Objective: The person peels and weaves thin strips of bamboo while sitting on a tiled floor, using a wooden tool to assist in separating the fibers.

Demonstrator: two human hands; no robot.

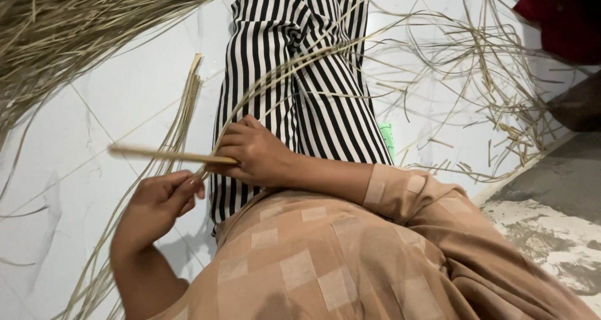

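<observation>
Reed strips getting worked over the lap, both hands busy.

Right hand (256, 152) has its fingers closed round a flat pale strip (159, 152) that juts out left, blurred, over the white floor (125, 88). Left hand (164, 198) sits just below, fingers loosely curled, tips near thin strands, grip unclear. Best played with the strip kept flat and taut, the lower hand close to the pinch. The strip looks dry, straw-coloured, stiff; long strands (294, 63) trail up across the striped cloth (275, 38). A big bundle (69, 32) lies top left, loose scraps (494, 76) right.
</observation>
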